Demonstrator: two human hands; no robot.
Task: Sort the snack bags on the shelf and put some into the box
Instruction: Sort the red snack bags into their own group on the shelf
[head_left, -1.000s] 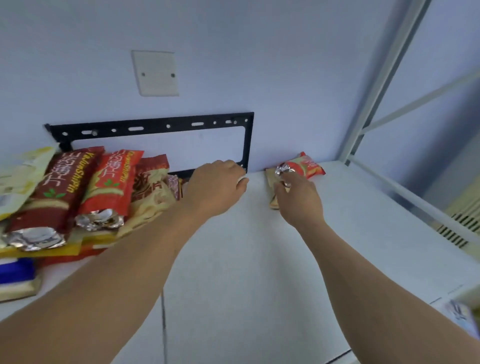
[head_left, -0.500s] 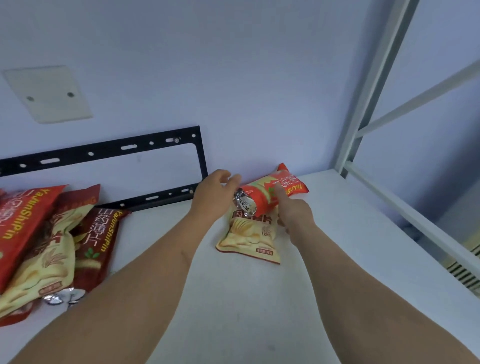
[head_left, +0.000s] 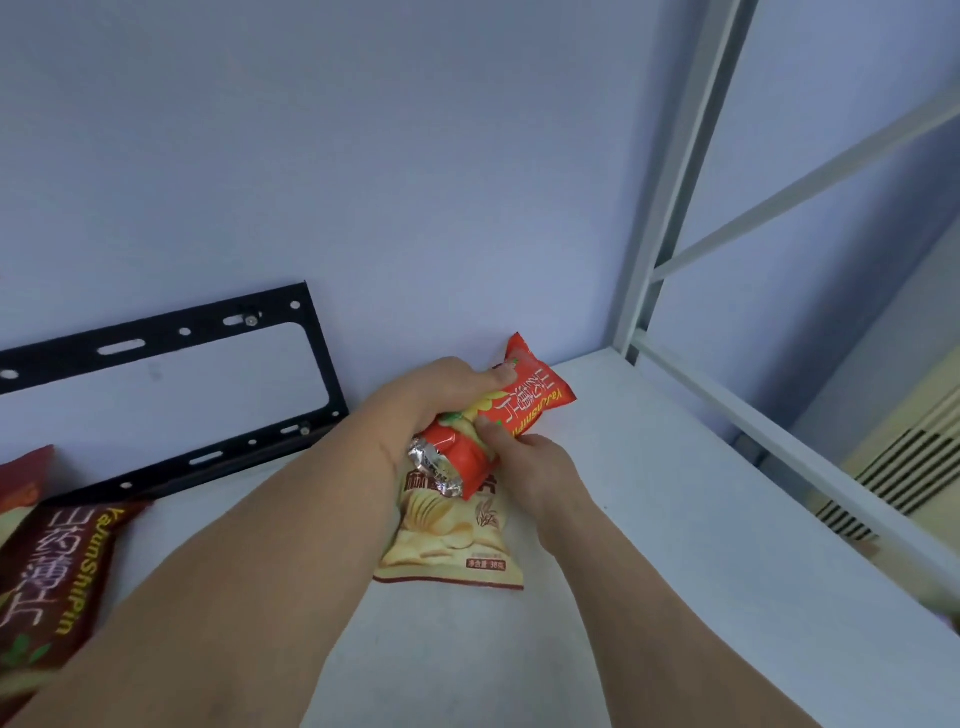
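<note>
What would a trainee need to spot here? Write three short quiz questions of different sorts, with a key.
1. True or false: the left hand grips the orange-red foil snack bag.
2. What lies beneath that bag on the white shelf board? A) beige crisp bag B) blue box
3. Fill in: the black metal bracket is fixed to the ___.

Key: 1 true; 2 A; 3 wall.

Two snack bags near the back of the white shelf (head_left: 649, 597)

Red bag (head_left: 498, 421) sits tilted, silver end toward the camera, overlapping a flat cream chip bag (head_left: 452, 540). Dark red bags (head_left: 52, 571) lie way off left.
</note>
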